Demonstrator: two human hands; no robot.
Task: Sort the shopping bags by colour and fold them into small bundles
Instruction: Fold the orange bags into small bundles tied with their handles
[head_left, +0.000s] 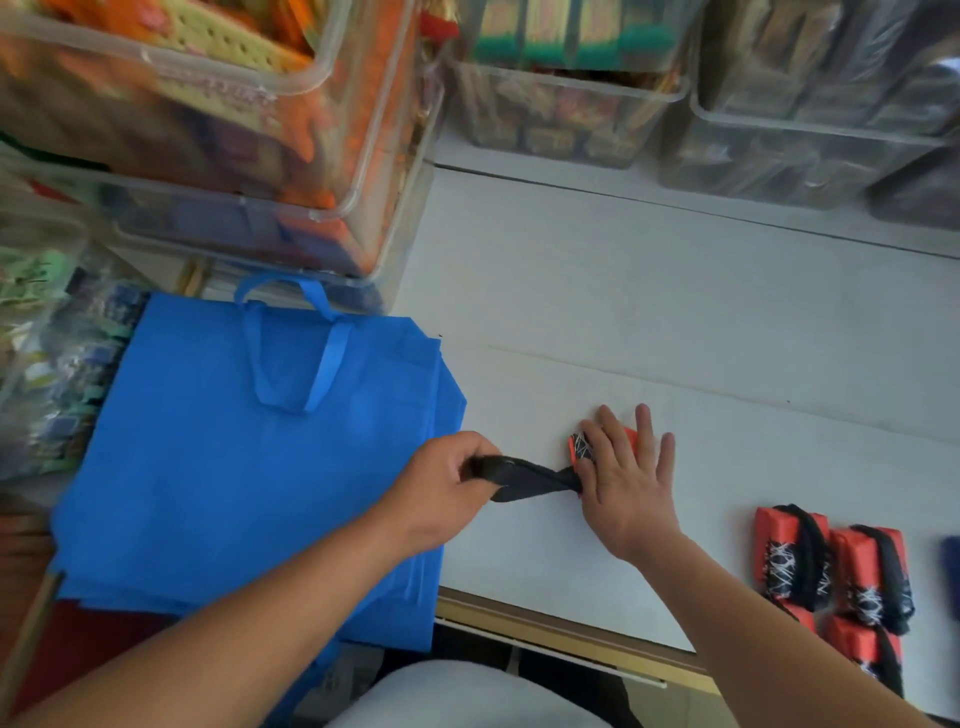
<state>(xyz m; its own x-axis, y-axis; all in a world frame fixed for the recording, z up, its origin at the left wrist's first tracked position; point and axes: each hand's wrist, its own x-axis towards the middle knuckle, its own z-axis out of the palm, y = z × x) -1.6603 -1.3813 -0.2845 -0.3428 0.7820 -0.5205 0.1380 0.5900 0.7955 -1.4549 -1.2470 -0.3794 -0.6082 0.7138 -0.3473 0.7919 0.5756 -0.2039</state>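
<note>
The small folded orange patterned shopping bag lies on the white table, pinned under the right hand, its fingers flat and spread. The left hand curls its fingers round the black strap, stretched taut. Pulling too hard could drag the bag loose and unfold it.

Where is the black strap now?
Head view, centre: the black strap runs from the gripping left hand to the orange bundle under the flat right hand.

Matt blue cloth bag, clear plastic bins
</note>
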